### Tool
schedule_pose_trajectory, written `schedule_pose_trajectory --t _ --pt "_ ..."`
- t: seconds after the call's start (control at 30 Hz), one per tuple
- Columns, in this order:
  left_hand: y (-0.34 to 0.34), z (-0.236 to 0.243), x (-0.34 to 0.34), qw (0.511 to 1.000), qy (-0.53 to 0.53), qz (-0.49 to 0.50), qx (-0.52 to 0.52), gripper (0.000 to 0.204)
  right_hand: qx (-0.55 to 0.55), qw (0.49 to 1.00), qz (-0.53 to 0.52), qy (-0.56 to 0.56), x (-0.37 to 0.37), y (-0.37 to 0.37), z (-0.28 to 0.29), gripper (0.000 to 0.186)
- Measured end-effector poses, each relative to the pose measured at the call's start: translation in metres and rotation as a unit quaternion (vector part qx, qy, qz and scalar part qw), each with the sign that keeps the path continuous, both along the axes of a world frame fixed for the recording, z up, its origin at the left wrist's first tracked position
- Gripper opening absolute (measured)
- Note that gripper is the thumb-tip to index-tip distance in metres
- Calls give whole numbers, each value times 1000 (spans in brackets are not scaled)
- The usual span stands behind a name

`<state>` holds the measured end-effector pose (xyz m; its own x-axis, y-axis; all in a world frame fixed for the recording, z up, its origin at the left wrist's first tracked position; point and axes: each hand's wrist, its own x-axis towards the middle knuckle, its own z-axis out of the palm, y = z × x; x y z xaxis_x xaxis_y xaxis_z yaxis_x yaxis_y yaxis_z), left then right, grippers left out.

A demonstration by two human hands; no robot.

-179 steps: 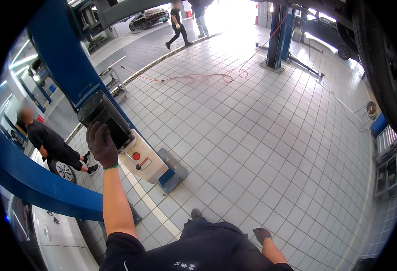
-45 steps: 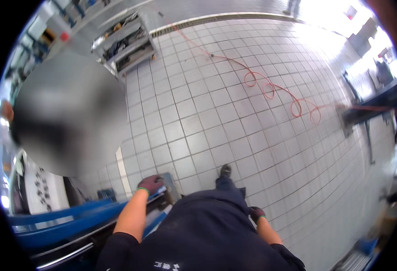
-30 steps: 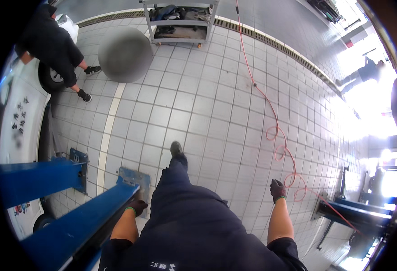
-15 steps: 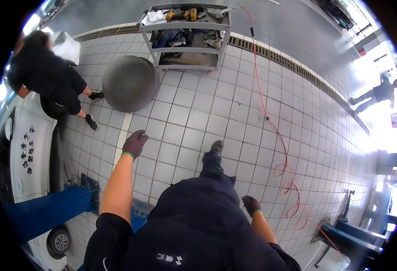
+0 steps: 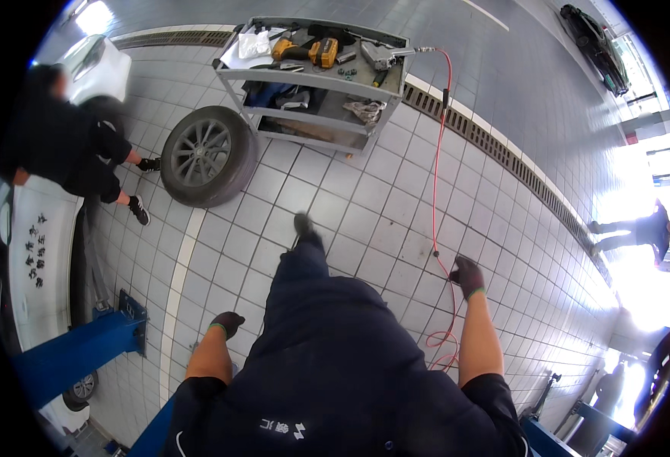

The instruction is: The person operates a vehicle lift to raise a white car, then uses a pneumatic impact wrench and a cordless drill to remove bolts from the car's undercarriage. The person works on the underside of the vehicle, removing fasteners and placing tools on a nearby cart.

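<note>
My left hand [image 5: 227,325], in a dark glove with a green cuff, hangs low beside my left thigh, fingers loosely bent and empty. My right hand [image 5: 467,278], gloved alike, swings out to the right over the tiled floor, thumb apart and nothing held, with a red air hose [image 5: 434,190] behind it. Ahead is a grey three-shelf trolley [image 5: 308,75] carrying a yellow-and-black cordless tool [image 5: 323,52], a silver air tool [image 5: 375,55], small parts and rags. A car wheel [image 5: 198,158] with grey spokes is on the floor at its left.
A co-worker [image 5: 68,141] in black stands beside a white car [image 5: 41,251] at left; another person [image 5: 639,232] walks at far right. Blue lift arms [image 5: 76,354] lie low left. A floor drain [image 5: 487,141] runs behind the trolley; a dark car [image 5: 594,46] is beyond.
My left hand has left the lift's control unit, swung forward and dropped back. My right hand has come forward. I have turned and walked nearer the trolley and wheel.
</note>
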<state>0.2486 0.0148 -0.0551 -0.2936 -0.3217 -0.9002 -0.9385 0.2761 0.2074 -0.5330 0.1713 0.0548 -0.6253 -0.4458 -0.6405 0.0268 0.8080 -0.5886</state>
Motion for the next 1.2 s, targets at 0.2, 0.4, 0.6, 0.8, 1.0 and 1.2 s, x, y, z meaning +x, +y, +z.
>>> schedule_pose_trajectory --t 0.2,0.4,0.6,0.8,1.0,1.2 --pt "-190 -23 -94 997 8 -83 0 36 -50 997 60 -7 -21 -203 10 58" --pt "-488 76 -305 955 107 225 -162 47 174 941 271 102 -19 -341 35 68" --pt "-631 181 -453 845 356 315 -246 50 161 902 352 190 -114 -496 37 65" --pt "-593 107 -470 919 163 307 -189 52 18 777 515 361 -200 -691 37 62" --pt "-452 76 -470 932 -43 359 -10 59 -80 650 650 385 -212 -842 44 47" --pt "-403 91 -506 863 -57 501 -24 61 -10 605 689 399 -206 -884 -22 36"
